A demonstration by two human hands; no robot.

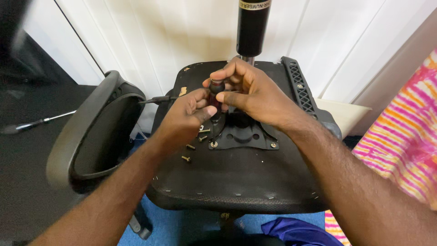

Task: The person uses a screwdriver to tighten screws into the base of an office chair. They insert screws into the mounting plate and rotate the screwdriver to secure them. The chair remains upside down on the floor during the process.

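Screwdriver (215, 98) | left hand (186, 116), right hand (248, 91) both clamped on handle | tip hard to see

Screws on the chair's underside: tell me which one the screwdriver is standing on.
The screw at the metal plate's front-left corner, directly under the screwdriver held by both hands. The loose screws lie on the seat to its left.

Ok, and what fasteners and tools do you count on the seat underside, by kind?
Loose screws: 4, as far as the view shows
Seated screws in the mounting plate: 2
Screwdriver: 1
Total: 7
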